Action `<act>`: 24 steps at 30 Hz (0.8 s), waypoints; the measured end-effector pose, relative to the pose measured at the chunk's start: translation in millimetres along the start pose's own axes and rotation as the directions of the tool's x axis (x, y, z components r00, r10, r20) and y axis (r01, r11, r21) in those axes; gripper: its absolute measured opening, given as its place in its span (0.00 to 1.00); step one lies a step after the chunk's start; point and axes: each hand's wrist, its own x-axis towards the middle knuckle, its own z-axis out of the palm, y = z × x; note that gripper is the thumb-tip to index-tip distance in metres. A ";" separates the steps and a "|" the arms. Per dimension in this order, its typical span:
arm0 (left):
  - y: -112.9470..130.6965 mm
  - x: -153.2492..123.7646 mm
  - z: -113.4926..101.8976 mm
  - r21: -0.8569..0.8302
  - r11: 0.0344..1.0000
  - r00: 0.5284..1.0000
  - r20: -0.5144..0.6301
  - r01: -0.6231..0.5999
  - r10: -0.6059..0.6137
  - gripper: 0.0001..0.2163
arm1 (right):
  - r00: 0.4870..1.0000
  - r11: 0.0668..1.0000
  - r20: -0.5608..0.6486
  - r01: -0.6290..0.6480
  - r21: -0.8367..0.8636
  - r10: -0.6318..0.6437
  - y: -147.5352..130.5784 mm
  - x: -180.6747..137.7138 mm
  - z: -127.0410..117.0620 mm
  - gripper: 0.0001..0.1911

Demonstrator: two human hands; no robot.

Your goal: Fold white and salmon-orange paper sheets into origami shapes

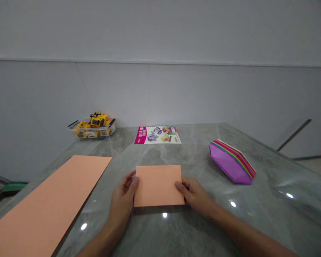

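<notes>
A folded rectangle of orange paper [158, 186] is held between my two hands, low over the grey marbled table [192, 228]. My left hand [123, 196] grips its left edge, thumb on top and fingers curled behind. At the right edge, my right hand [194, 194] pinches it in the same way, with the fingers partly hidden beneath. The paper lies nearly flat, its near edge casting a shadow on the tabletop.
A large orange sheet [53, 200] lies at the left. To the right sits a folded purple paper piece with rainbow-coloured layers [231, 162]. A colourful origami booklet [157, 135] and a clear tub of yellow toy vehicles [93, 128] stand near the wall.
</notes>
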 end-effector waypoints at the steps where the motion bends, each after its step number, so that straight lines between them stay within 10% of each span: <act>1: -2.0 0.2 -0.2 -0.055 0.996 0.994 0.088 0.073 -0.068 0.21 | 1.000 1.000 -0.002 -0.022 0.009 0.022 1.1 -5.1 3.6 0.19; 11: 0.6 -9.7 -2.5 -0.119 0.954 0.960 0.081 0.275 -0.267 0.17 | 0.972 0.939 0.226 -0.130 0.319 0.058 -1.4 -18.1 20.2 0.23; 17: 6.3 -19.6 4.4 -0.260 0.782 0.824 0.214 0.566 -0.525 0.22 | 0.932 0.856 0.360 -0.155 0.493 -0.039 -4.0 -17.1 12.3 0.31; 24: 22.2 50.4 -3.4 0.424 0.906 0.995 0.083 0.021 -0.061 0.20 | 0.989 0.923 0.108 -0.134 0.360 0.101 -1.1 -9.2 10.0 0.29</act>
